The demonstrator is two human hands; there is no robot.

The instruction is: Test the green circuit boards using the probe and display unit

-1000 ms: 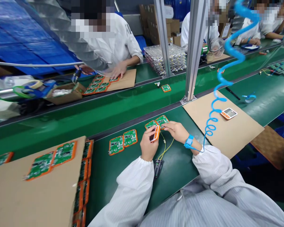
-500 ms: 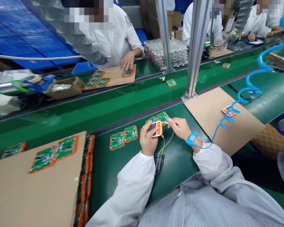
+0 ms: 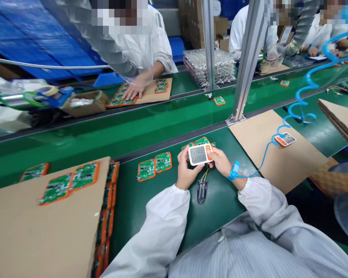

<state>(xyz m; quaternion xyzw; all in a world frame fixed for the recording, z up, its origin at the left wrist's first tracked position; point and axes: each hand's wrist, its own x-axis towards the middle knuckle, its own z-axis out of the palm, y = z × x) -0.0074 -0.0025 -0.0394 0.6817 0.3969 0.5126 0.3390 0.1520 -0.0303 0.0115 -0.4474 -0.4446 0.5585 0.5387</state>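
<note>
Both my hands hold a small white and orange display unit (image 3: 200, 154) with its lit screen facing me, above the green mat. My left hand (image 3: 185, 172) grips its left side and my right hand (image 3: 221, 162) its right side. Yellow wires (image 3: 204, 175) hang from the unit down to a black battery holder (image 3: 202, 191) lying on the mat. A blue wrist strap (image 3: 233, 171) sits on my right wrist, with a coiled blue cord (image 3: 304, 85) leading off to the right.
Two orange-framed green boards (image 3: 154, 168) lie left of my hands, two more (image 3: 202, 141) behind the unit. A cardboard sheet (image 3: 31, 231) with boards fills the left; another sheet (image 3: 266, 154) carries a finished unit (image 3: 284, 139). Co-workers sit across the green conveyor (image 3: 133, 131).
The unit was edge-on in my left hand with my right hand at its wires; now it is turned screen-up and held by both hands. The view shifted slightly.
</note>
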